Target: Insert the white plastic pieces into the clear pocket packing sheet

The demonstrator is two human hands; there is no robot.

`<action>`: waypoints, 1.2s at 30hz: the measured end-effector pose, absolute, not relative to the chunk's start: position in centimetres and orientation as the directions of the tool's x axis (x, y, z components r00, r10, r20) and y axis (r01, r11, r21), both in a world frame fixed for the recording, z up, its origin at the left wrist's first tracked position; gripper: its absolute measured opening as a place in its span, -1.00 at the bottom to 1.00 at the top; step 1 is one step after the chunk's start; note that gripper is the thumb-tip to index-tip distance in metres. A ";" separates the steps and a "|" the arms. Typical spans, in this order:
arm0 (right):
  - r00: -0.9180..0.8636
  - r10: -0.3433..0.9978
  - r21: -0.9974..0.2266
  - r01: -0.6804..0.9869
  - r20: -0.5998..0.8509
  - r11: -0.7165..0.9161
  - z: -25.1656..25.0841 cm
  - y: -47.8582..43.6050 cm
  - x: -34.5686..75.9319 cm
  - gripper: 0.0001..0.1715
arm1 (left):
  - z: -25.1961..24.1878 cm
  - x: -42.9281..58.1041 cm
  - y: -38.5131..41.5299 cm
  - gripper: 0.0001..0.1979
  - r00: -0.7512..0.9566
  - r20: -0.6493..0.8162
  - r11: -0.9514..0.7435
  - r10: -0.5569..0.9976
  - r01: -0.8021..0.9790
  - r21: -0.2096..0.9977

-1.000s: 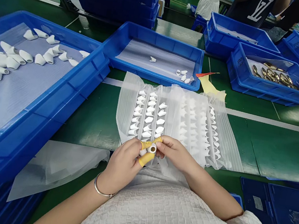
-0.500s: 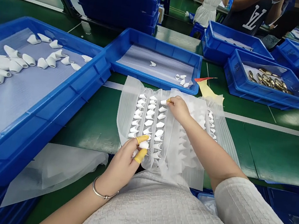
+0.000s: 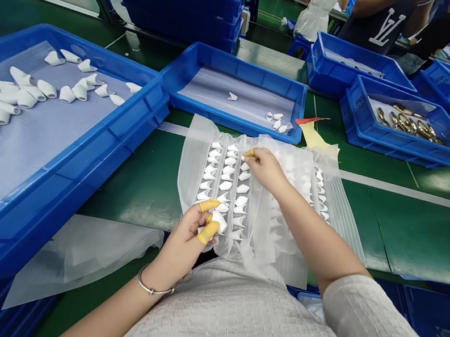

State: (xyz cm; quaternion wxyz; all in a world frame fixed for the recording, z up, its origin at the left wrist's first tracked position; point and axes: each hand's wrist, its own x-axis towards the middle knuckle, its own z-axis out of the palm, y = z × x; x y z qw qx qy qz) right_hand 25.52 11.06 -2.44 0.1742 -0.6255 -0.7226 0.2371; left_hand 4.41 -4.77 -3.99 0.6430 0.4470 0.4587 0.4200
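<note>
My left hand [image 3: 191, 232], with yellow finger cots on thumb and fingers, pinches a white curved piece [image 3: 219, 223] above the near end of a translucent foam sheet [image 3: 194, 157]. My right hand [image 3: 267, 170], also with a yellow finger cot, is closed at the far end of the third row on the sheet. A bit of white shows under its fingertips, mostly hidden by them. Rows of similar white pieces [image 3: 241, 201] lie in the sheet's folds. Further right, folded foam covers some pieces, and another row [image 3: 320, 190] shows past my right forearm.
A blue tray [image 3: 114, 133] of loose white pieces stands on the left; a second blue tray [image 3: 233, 118] behind the sheet holds several more. Gold-coloured metal pieces [image 3: 409, 123] lie in a bin at the right. Stacked blue crates [image 3: 184, 0] and people are behind.
My right hand has moved slightly left and now covers most of the piece at the third row's far end. My left fingers have shifted, showing more of their white piece.
</note>
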 end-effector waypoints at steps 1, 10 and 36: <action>-0.255 0.967 -0.689 0.705 -0.021 0.171 -1.6 9.3 25.2 -0.79 | -3.9 4.4 -4.7 -0.63 0.238 -0.211 0.250 0.948 -0.148 0.957; -0.510 0.848 -0.970 0.242 -0.146 -0.021 -1.1 -1.6 23.8 -0.82 | -3.8 5.2 -4.8 -0.63 0.245 -0.110 0.137 0.963 -0.097 0.986; -0.357 0.880 -0.947 0.047 -0.314 -0.319 -1.9 -2.0 23.8 -0.45 | -3.4 4.7 -4.8 -0.77 0.380 0.116 -0.315 0.918 0.518 0.795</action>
